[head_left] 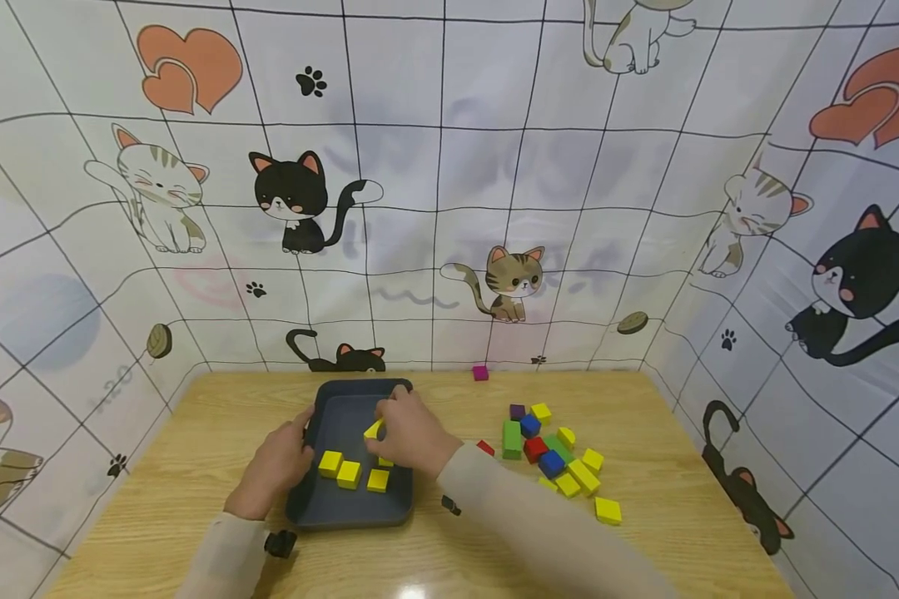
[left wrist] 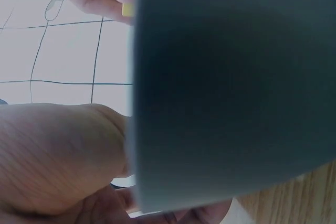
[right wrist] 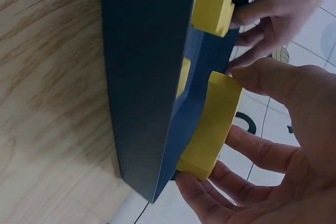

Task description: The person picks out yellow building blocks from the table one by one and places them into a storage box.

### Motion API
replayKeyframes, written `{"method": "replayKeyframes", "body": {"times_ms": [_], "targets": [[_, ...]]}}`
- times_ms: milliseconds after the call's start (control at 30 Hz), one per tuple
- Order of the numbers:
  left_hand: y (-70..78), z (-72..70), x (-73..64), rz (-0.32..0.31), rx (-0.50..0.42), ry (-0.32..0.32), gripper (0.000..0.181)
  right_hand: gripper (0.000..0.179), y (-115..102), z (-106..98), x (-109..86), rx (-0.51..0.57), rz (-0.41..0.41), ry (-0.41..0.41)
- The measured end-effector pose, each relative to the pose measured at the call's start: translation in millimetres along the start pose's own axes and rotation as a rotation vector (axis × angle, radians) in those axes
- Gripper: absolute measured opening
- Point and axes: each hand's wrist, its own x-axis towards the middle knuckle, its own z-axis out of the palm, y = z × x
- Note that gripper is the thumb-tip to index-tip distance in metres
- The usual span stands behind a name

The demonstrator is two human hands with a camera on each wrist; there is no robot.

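A dark grey tray (head_left: 352, 514) lies on the table with several yellow blocks (head_left: 348, 475) in it. My left hand (head_left: 277, 466) grips the tray's left side, thumb at the rim; in the right wrist view the left hand's fingers (right wrist: 262, 40) show past the far wall. Over the tray my right hand (head_left: 412, 433) pinches a yellow block with a curved, arch-like side (right wrist: 212, 124) between thumb and fingers. In the left wrist view the tray's wall (left wrist: 236, 103) hides most of what lies beyond it.
To the right of the tray, a loose group of yellow, green, red, blue and purple blocks (head_left: 535, 450) is spread on the wooden table (head_left: 457, 557). One magenta block (head_left: 480, 373) sits at the table's back edge. A cat-print curtain (head_left: 434, 183) surrounds the back and sides.
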Motion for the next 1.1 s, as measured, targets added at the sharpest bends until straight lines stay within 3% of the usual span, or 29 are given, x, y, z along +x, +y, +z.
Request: {"method": "replayKeyframes", "body": {"times_ms": [133,500,1100], "targets": [[0.2,-1.2,-0.9,0.006,-0.001,0.002,0.073,0.041,-7.9,4.5,3.0,-0.014,-0.023,-0.015],[-0.1,-1.4,-0.4,0.015,0.008,0.004,0.073,0.046,-14.8,15.4,8.4,-0.049,0.019,-0.095],[-1.0,-0.8,0.0,0.011,0.012,0.008,0.074,0.046,-0.1,3.7,-8.6,0.020,-0.012,-0.015]]}}
